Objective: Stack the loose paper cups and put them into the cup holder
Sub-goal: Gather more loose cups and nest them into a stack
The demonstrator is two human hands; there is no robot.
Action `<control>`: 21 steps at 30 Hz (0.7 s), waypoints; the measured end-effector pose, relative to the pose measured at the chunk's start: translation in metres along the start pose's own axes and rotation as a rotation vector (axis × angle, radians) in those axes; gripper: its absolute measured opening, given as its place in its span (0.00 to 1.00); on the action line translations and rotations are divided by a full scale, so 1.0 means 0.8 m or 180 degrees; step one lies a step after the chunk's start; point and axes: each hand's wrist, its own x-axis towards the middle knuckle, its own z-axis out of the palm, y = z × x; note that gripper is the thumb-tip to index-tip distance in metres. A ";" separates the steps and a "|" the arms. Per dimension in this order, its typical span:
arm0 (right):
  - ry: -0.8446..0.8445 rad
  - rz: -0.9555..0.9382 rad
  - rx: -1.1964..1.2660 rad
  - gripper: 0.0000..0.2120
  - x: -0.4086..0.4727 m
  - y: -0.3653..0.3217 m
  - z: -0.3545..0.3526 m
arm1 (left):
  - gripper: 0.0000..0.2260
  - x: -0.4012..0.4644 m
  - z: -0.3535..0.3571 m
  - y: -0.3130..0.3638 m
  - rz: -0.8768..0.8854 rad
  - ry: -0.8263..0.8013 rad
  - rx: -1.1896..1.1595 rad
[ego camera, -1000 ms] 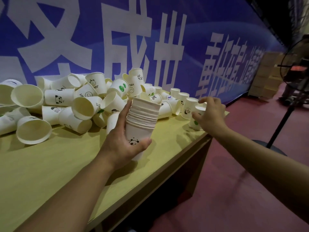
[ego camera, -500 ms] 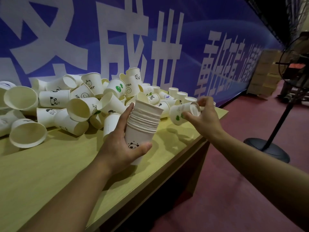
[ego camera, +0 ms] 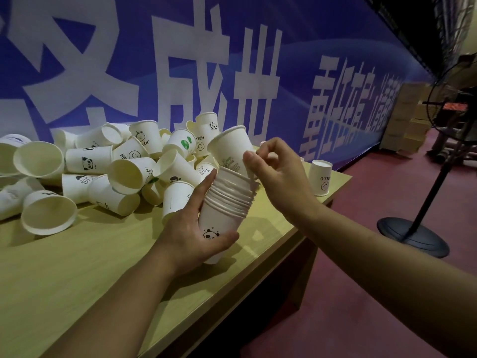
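From the head camera, your left hand (ego camera: 191, 236) wraps round the lower part of the stack of nested cups (ego camera: 227, 202), thumb across the panda print near its base and the fingers running up its far side towards the rims; the stack is lifted off the table (ego camera: 77, 275) and leans a little away from you. Your right hand (ego camera: 278, 177) sits just right of the stack's mouth and pinches a single cup (ego camera: 228, 151) by its side wall, thumb and forefinger closed on it, the other fingers curled loosely above. That single cup is tilted, its base dipping into the top of the stack and its open rim pointing up and to the left, so it is only partly seated. Left of the stack and behind it, the heap of loose cups (ego camera: 90, 166) lies tumbled on the table, many on their sides with mouths facing you. Right of the stack, near the table's far corner, one upside-down cup (ego camera: 321, 178) stands alone. Behind the stack hangs a blue banner (ego camera: 232, 60) with large white characters, and to the right a fan stand (ego camera: 413, 236) rests on the red floor.
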 end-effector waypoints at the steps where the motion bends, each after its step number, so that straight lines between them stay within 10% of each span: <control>1: -0.0003 0.0057 0.0133 0.12 0.001 -0.002 0.002 | 0.48 0.000 -0.001 -0.001 -0.0014 0.0024 -0.0007; 7: -0.0328 0.0229 0.0357 0.32 0.006 -0.010 -0.002 | 0.49 0.001 -0.001 0.001 -0.0057 0.0047 -0.0058; 21: -0.0715 0.0057 -0.0451 0.16 -0.025 0.019 -0.003 | 0.48 0.001 -0.007 -0.006 -0.0156 0.0389 -0.0506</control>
